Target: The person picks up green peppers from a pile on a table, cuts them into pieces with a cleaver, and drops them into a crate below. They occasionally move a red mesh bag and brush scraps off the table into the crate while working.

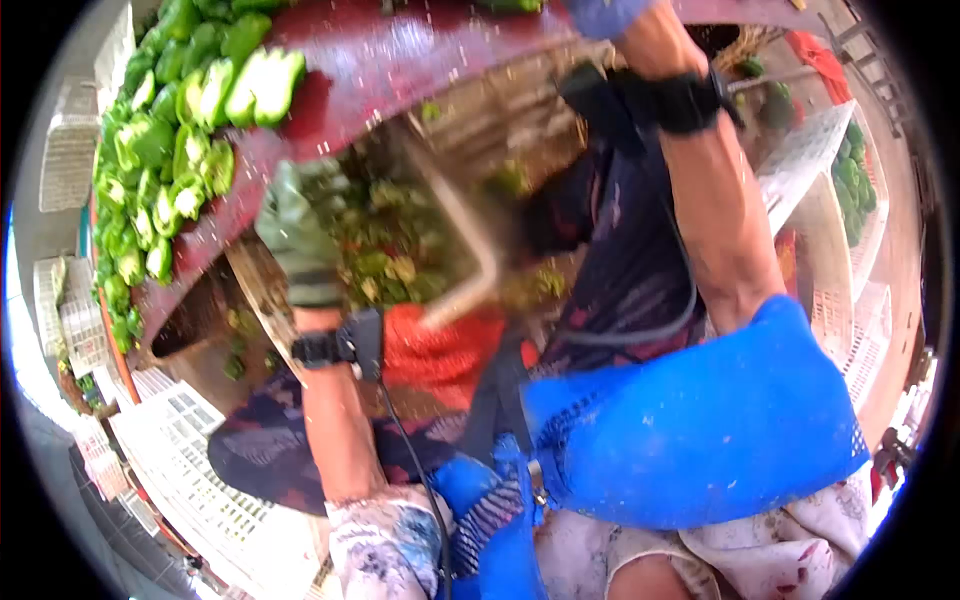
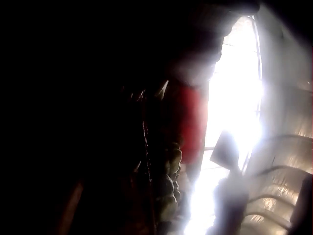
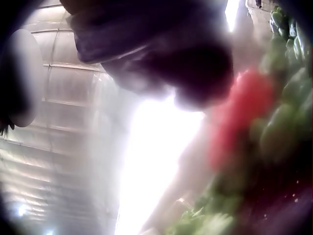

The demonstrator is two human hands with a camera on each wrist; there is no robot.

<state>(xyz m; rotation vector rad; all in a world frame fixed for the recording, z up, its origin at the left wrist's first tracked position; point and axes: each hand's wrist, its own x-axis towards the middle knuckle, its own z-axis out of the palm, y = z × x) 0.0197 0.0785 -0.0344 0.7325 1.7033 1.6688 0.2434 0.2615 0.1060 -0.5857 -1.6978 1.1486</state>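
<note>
My left hand (image 1: pixel 300 230), in a greenish glove, is at the near edge of a wet dark-red table (image 1: pixel 390 50). Its fingers are blurred here and lost in darkness in the left wrist view. Green bell peppers (image 1: pixel 195 150) lie piled on the table just beyond it, some looking cut open. My right hand (image 1: pixel 608 14), in a bluish-purple glove, reaches over the table and is cut off by the top of the head view. In the right wrist view its dark glove overlaps a blurred red thing (image 3: pixel 244 105); I cannot tell whether it holds that.
Below the table edge lie heaped green and yellowish scraps (image 1: pixel 400 240) beside a red mesh sack (image 1: pixel 440 350). A bent pale bar (image 1: pixel 465 225) crosses above them, blurred. White plastic crates (image 1: pixel 215 460) stand at the left; more crates (image 1: pixel 860 300), one holding green produce, stand at the right.
</note>
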